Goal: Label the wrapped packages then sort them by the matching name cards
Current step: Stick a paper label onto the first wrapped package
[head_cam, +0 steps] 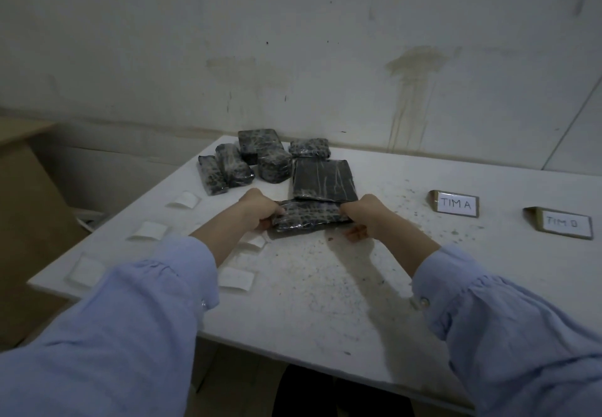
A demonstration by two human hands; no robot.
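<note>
Held package: a long dark package (pixel 311 217) wrapped in crinkled clear film lies across the centre of the frame on the white speckled table (pixel 325 292). Whether it rests fully on the surface or is slightly raised cannot be told.
Left hand: the left hand (pixel 260 209) is curled round the package's left end, gripping it.
Right hand: the right hand (pixel 365 213) is curled round the right end, gripping it. Both arms wear light blue sleeves (pixel 146 302).
Other packages: a flat black film-wrapped package (pixel 322 180) sits just behind the held one, touching or very near it. About five smaller dark wrapped packages (pixel 273 164) crowd together above centre, by the wall.
Labels: small white paper slips (pixel 148 230) lie scattered down the left side of the table, one of them just below the left hand. No writing can be made out on them.
Readable writing: a brown-edged name card (pixel 456 204) right of centre reads "TIM A". A second name card (pixel 566 222) at the far right reads "TIM" and one blurred letter, perhaps D.
Package markings: none visible; no label shows on any package.
Risk, slipping: the glossy film looks slick, so a grip on the ends alone may let the package slide or sag.
Risk, knock-on: dragging it could nudge the flat package behind or sweep the nearby slip out of place.
Risk, sorting: the slips look alike and the second card is hard to read, so a wrong label or wrong pile is possible if names go unchecked.
</note>
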